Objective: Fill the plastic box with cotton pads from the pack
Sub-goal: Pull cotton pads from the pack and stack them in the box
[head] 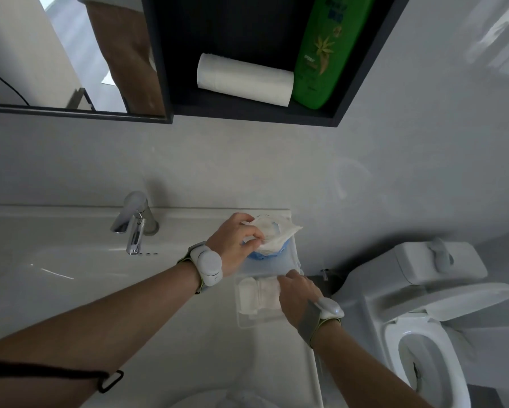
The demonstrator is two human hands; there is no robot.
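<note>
A clear plastic box (244, 319) sits on the right end of the white washbasin counter, with its lid (279, 265) lying open behind it. White cotton pads (259, 293) lie inside the box. My right hand (297, 298) reaches into the box, its fingers on the pads. Behind it, my left hand (235, 240) grips the crumpled pack of cotton pads (274, 234), white on top and blue below, at the counter's back right corner.
A chrome tap (134, 223) stands at the back of the basin (71, 275) on the left. A toilet (429, 307) with its seat up is to the right. Above, a dark shelf holds a paper roll (244, 79) and a green bottle (327, 51).
</note>
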